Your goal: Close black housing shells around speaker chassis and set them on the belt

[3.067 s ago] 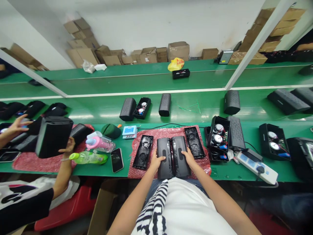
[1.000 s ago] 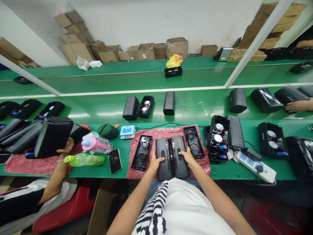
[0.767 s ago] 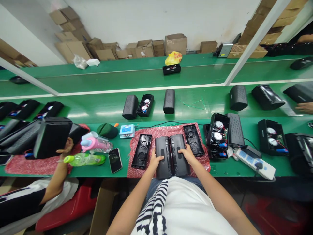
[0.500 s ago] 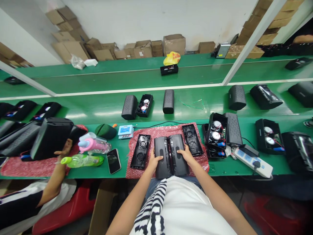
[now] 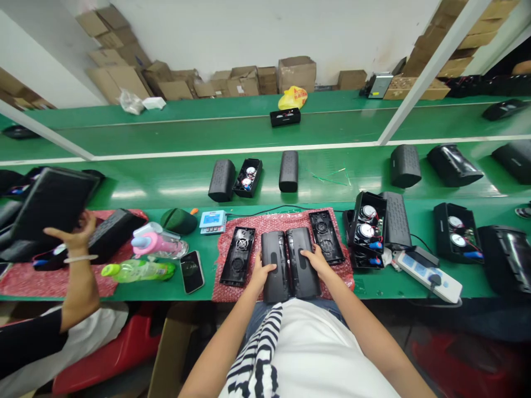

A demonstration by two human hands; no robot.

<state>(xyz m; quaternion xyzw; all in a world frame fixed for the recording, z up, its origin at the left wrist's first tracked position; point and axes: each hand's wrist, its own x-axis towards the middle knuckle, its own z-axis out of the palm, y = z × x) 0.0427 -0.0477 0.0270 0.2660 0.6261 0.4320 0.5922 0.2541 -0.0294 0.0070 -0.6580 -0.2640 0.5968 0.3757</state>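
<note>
Two black speaker housings stand side by side at the table's front edge. My left hand grips the left housing, its thumb across the face. Round the outer side of the right housing my right hand is closed, thumb on top. The housings' inner sides lean close together. Left of them a black panel with round grilles lies on the red bubble wrap; a similar panel lies to the right, just beyond my right hand.
Open housings with white-backed drivers and a power strip are at right. A phone, bottles and a blue-white device are at left. A co-worker's hand holds a black housing. Speakers stand on the green belt.
The co-worker's hand has lifted a black housing and moved it to the left. Speakers on the belt have shifted slightly to the right. My hands and their housings look unchanged.
</note>
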